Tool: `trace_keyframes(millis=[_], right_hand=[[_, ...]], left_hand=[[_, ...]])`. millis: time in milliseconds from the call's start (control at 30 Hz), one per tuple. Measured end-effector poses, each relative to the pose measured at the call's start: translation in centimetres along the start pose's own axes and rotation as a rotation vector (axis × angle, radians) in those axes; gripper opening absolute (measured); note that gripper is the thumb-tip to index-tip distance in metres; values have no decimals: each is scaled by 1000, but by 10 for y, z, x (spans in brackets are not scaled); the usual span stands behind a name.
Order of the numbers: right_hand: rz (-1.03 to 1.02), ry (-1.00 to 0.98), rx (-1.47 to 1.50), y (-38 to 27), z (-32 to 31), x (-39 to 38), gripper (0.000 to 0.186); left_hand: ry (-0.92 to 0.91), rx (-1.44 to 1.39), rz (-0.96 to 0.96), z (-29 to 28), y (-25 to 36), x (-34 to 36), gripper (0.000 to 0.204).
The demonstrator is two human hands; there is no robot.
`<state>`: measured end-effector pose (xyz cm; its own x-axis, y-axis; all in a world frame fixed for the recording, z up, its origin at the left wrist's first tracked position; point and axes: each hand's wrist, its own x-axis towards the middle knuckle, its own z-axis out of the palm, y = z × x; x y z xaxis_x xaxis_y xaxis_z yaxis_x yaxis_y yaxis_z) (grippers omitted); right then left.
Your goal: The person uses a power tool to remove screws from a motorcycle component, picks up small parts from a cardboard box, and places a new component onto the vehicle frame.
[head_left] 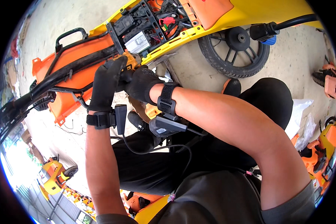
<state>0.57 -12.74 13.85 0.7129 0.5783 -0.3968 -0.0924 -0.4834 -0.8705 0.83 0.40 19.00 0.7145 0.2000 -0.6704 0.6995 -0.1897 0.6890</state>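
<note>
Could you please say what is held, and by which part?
A yellow drill, left hand at its rear; whether the right hand grips it is unclear.

Centre: power drill (131, 60), yellow and black, beside the yellow edge of a partly open vehicle body (177, 39). Left hand (109, 76), black-gloved, was wrapped about the drill's rear; right hand (142, 84), likewise gloved, lay close against its lower side, fingers partly hidden. Each wrist bore a black strap.

Upper centre: silver box (137, 42), among black wiring; red connector (168, 21) nearby.

Upper left: orange panel (75, 54), crossed by black tubing.

Upper right: spoked wheel (238, 40), black, on the pale floor (192, 69).

Right: clear plastic sheeting (301, 117), crumpled.

Lower left: second vehicle (54, 177), yellow and orange.
</note>
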Motion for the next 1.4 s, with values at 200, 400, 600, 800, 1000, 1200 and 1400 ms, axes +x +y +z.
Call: trace_keyframes(millis=[200,400,600,800,1000,1200,1400], right_hand=[[2,12,46,0,-1,2,30],[-6,15,13,1,2,3,30],[-2,88,42,-1,9,4,29],[-48,128,40,1,7,5,30],[14,77,117,-6,0,1,29],[-36,139,35,3,12,9,30],[80,99,38,14,17,15,36]], left_hand=[[19,151,180,4,5,-3,30],[46,69,117,7,7,-4,27],[-42,496,543,-12,-12,17,25],[-47,159,191,0,3,8,26],[-45,448,287,-4,12,3,28],[-12,362,147,1,20,-4,29],[-122,645,610,-24,15,-2,32]])
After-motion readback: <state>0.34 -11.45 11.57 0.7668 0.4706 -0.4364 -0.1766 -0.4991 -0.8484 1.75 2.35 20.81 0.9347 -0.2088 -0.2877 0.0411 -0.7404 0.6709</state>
